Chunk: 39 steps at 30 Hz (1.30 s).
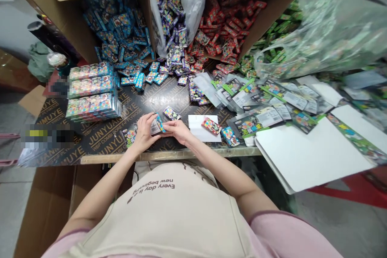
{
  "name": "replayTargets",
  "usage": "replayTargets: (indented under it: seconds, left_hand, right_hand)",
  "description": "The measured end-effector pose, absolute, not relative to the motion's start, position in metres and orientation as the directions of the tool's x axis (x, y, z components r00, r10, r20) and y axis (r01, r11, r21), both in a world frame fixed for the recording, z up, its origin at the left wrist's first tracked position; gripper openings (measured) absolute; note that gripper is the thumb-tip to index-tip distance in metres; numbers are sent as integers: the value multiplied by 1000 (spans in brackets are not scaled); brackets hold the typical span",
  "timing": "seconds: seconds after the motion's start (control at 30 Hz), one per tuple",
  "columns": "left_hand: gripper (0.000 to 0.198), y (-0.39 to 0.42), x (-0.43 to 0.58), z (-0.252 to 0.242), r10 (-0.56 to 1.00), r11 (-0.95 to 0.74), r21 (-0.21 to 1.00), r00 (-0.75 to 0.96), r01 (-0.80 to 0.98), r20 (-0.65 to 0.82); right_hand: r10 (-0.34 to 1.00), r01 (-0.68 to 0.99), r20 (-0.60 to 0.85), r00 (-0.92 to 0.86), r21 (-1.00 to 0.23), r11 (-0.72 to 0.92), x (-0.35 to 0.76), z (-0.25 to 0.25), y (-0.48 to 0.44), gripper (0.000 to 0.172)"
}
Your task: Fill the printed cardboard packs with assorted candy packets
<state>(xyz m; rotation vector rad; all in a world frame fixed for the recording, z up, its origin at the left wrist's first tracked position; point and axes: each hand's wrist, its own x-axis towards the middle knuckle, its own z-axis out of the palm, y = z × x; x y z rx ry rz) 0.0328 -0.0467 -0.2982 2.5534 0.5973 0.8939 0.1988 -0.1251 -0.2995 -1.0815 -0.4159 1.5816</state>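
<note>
Near the table's front edge, my left hand [145, 132] is closed around a printed plastic pouch [155, 127] with a white barcode label. My right hand [179, 131] pinches a small blue candy box [160, 122] at the pouch's right side; whether the box is inside the pouch I cannot tell. Just beyond my fingers lies a purple-and-black box [171, 113]. Right of my right hand, a red box [211, 125] rests on a white sheet [196, 129], with another blue box [230, 136] beside it. Another printed pouch [130, 135] lies partly under my left hand.
Stacks of filled packs [90, 88] stand at the left. Along the back are cartons and bags of blue boxes [121, 28], purple boxes [175, 12], red boxes [226, 28] and green boxes [281, 24]. Loose pouches [269, 117] and a white board [311, 153] lie right.
</note>
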Motion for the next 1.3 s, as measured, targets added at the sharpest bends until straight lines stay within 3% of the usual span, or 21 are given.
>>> replayTargets:
  seconds: [0.13, 0.27, 0.33, 0.4, 0.43, 0.5, 0.57, 0.7, 0.8, 0.93, 1.13, 1.3]
  left_hand:
    - [79, -52, 37, -301, 503, -843, 469, 691, 262, 519]
    - [86, -51, 39, -300, 522, -826, 496, 692, 266, 499]
    - [92, -48, 39, -301, 559, -803, 508, 687, 311, 463]
    - [96, -44, 37, -305, 596, -773, 515, 702, 370, 389]
    - [97, -43, 36, -309, 605, -760, 516, 721, 395, 339]
    - [103, -41, 33, -316, 601, -745, 511, 764, 429, 234]
    - [108, -40, 29, -321, 591, -746, 479, 792, 463, 155]
    - [101, -35, 16, -323, 637, -736, 364, 766, 571, 87]
    - [88, -30, 6, -318, 692, -698, 345, 715, 628, 100]
    - [83, -27, 4, -312, 708, -684, 375, 693, 625, 138]
    - [81, -32, 14, -307, 666, -719, 396, 730, 571, 156]
    - [87, -31, 20, -304, 607, -763, 401, 775, 506, 178]
  right_hand:
    - [911, -382, -347, 223, -891, -246, 191, -296, -125, 36]
    - [916, 128, -108, 387, -977, -169, 197, -295, -125, 32]
    - [876, 428, 82, 475, -891, -149, 207, -296, -125, 37]
    - [840, 655, 194, 506, -720, -229, 221, -300, -122, 56]
    - [856, 730, 186, 482, -625, -275, 227, -303, -120, 64]
    - [922, 825, 87, 376, -484, -291, 241, -309, -115, 60]
    - [979, 886, 12, 202, -429, -177, 253, -314, -110, 54]
    - [996, 899, -11, -94, -431, 80, 272, -316, -109, 66]
    - [998, 871, -4, -70, -487, 59, 275, -315, -116, 70]
    - [998, 864, 55, 16, -503, 14, 268, -321, -126, 88]
    - [960, 812, 281, -11, -557, 172, 255, -308, -126, 74]
    - [962, 839, 214, -170, -480, 255, 238, -288, -128, 71]
